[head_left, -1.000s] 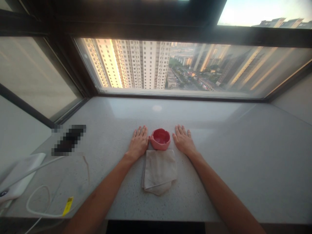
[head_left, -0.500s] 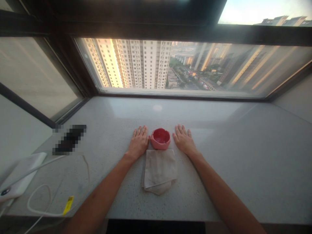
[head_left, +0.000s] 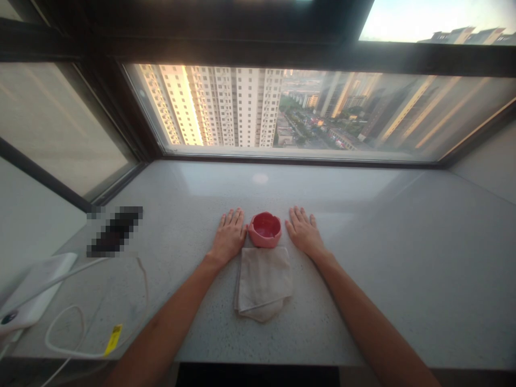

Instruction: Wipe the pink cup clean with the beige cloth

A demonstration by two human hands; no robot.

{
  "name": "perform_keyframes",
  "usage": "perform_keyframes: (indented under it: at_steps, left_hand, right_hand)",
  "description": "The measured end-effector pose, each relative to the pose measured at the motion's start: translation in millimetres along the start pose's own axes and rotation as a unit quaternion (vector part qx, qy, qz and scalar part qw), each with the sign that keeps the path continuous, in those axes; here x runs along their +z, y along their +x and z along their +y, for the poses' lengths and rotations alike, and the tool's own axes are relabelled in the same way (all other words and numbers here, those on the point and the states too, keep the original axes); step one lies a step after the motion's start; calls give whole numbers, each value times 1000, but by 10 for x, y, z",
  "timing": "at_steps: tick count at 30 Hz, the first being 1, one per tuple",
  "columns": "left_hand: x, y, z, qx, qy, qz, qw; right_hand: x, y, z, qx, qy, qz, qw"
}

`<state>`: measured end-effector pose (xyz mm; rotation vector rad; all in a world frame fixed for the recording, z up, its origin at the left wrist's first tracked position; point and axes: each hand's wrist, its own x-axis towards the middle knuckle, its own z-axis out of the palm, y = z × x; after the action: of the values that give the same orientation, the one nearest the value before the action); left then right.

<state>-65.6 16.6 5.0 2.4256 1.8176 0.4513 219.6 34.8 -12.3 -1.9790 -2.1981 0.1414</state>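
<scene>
Head view: left hand [head_left: 229,237], right hand [head_left: 303,234] flat, fingers [head_left: 231,217] outstretched, flanking glossy scalloped bowl [head_left: 265,231].

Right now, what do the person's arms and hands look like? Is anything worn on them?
Both arms are bare as far as the picture shows: no sleeve covers the left forearm or the right forearm. The left hand and the right hand have no gloves. No watch, bracelet or bandage shows. The fingers are too small in the picture to rule out a thin ring.
</scene>
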Motion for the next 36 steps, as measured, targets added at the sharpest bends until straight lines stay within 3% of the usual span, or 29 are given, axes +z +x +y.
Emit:
perform_keyframes:
  at_steps: [7, 11, 14, 17, 19, 22, 25, 28, 31, 36]
  left_hand:
    - [1, -5, 5, 2, 79, -8, 997]
    - [18, -1, 12, 0, 84, -5, 996]
    - [23, -1, 16, -1, 84, -4, 996]
    - [14, -10, 9, 1, 85, -11, 996]
    - [4, -17, 4, 5, 86, -19, 996]
    - [1, -23, 2, 8, 85, -19, 996]
    - [18, -17, 2, 3, 83, -10, 997]
    - [42, -8, -2, -2, 77, -7, 997]
    - [62, -4, -1, -1, 71, -2, 997]
    - [69, -3, 37, -2, 77, 9, 997]
  right_hand:
    - [-23, -10, -2, 4, 15, 10, 1000]
    - [-216, -55, -217, 9, 107, 112, 988]
    - [-416, -155, -618, -87, 139, 192, 968]
    - [-504, -288, -1054, -199, 71, 156, 965]
    - [-476, -352, -1236, -222, 26, 126, 967]
    - [-391, -368, -1269, -222, -10, 109, 969]
    - [-367, -292, -1057, -218, -32, 104, 970]
    - [-417, -157, -618, -161, -65, 110, 979]
    - [-497, -41, 72, -54, -102, 125, 985]
    - [-657, -37, 1463, 120, -142, 146, 972]
